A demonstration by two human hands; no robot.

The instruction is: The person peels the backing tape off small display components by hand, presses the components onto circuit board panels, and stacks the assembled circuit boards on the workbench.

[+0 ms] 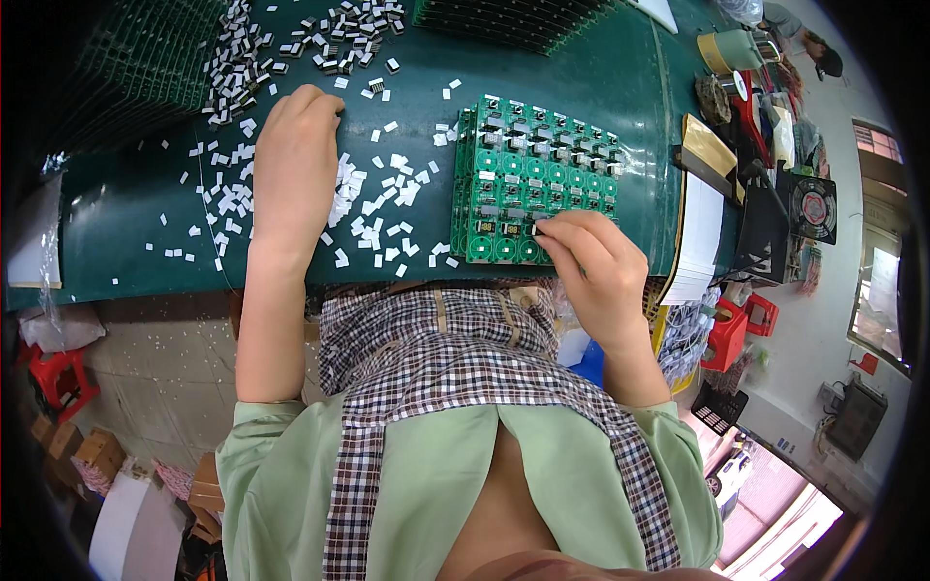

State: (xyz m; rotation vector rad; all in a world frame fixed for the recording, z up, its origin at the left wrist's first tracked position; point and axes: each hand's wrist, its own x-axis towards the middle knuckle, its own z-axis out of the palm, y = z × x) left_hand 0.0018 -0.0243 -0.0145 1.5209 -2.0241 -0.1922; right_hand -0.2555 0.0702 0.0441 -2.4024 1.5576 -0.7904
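Note:
A stack of green circuit boards (539,167), carrying rows of small parts and round outlines, lies on the dark green table. At its front edge my right hand (593,259) pinches a small dark component with a white top (535,229) between thumb and fingertips, against the top board. My left hand (295,155) is over the table to the left, its fingers curled in toward the loose components (356,39). What those fingertips hold, if anything, is hidden. Small white paper pieces (373,198) lie scattered below and around my left hand.
Tall racks of upright green boards (136,68) stand at the far left, with another board stack (518,19) at the back. A green cup (728,52), white papers (696,237) and a black fan (812,207) are at the right. Red stools (725,334) stand below.

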